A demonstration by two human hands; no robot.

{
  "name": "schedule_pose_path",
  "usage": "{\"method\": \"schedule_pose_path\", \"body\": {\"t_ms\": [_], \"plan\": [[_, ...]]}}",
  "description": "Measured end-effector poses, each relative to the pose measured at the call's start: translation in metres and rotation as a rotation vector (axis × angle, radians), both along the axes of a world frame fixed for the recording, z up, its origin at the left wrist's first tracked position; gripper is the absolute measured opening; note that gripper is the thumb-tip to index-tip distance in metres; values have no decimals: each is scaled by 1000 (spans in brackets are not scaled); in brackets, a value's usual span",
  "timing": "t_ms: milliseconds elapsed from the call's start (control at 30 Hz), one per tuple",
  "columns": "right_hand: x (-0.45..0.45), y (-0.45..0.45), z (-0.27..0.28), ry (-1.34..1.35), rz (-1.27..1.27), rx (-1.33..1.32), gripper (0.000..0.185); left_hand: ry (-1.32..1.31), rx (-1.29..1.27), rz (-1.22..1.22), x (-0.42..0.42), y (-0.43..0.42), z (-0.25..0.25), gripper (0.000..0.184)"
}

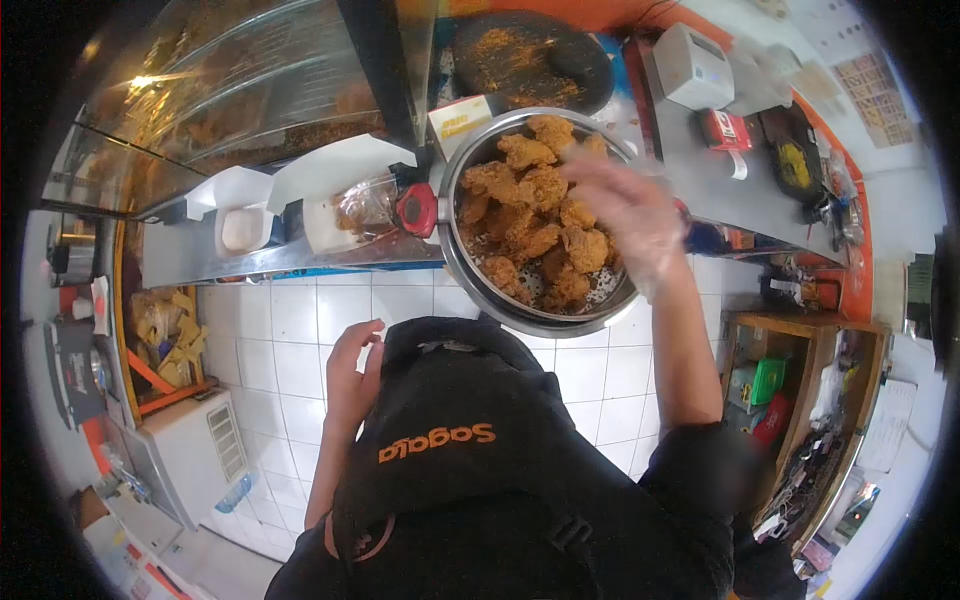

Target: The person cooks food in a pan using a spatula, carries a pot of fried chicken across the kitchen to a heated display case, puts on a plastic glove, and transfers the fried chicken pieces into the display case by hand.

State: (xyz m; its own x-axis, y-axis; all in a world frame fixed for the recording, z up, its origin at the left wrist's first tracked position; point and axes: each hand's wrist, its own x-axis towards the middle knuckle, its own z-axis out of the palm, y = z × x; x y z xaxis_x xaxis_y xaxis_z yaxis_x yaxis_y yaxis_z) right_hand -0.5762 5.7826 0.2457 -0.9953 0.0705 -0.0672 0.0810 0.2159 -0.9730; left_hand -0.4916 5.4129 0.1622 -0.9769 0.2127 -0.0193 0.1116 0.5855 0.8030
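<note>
My right hand (635, 220), in a clear plastic glove, hovers over the right side of a large metal steamer pot (447, 235). Motion blurs it, but its fingers look stretched out, and I see nothing held in them. Several pieces of fried chicken (543, 187) lie in the pot on a perforated metal insert (605, 285). Red handles stick out from the pot, the left one (417, 209) plainly visible. Bare and loosely curled, my left hand (355, 362) is beside the black apron (470, 400), fingers apart with nothing in them.
Left of the pot, an open paper box (345, 165) contains a plastic-wrapped item, beside a second box (235, 200) with a white wrapped bundle. A glass display case (250, 90) stands behind them. A dark round tray with crumbs (530, 60) lies beyond the pot; a white printer (692, 65) stands right.
</note>
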Motion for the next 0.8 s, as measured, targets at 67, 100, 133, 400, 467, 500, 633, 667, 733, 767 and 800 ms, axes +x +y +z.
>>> {"method": "schedule_pose_path", "body": {"t_ms": [67,100,133,400,467,500,633,667,733,767,800], "plan": [[-20,-12,-15,156,393,538,32,43,0,-63,0,3,-5,24],[-32,-24,-23,242,588,806,29,59,-6,-102,-1,6,-9,24],[-39,-40,-34,281,610,911,26,77,-13,-142,-3,11,-15,23],[-77,-111,-152,-102,328,1390,17,-668,757,-310,-30,83,-48,48],[-75,-114,-154,-45,345,1457,16,-629,780,-275,-33,90,-49,45],[-74,-117,-141,-12,426,1530,16,-611,792,-258,-34,91,-50,44],[-78,-119,-95,-104,536,1524,25,-564,850,-226,-37,93,-73,40],[-79,-118,-74,-91,542,1470,25,-563,878,-210,-37,94,-78,39],[-80,-97,-68,129,536,1272,25,-577,926,-164,-40,95,-78,35],[-86,-77,-85,4,486,976,21,-595,947,-134,-41,96,-76,33],[-95,-57,-104,-115,428,680,17,-611,966,-106,-42,97,-74,31]]}}
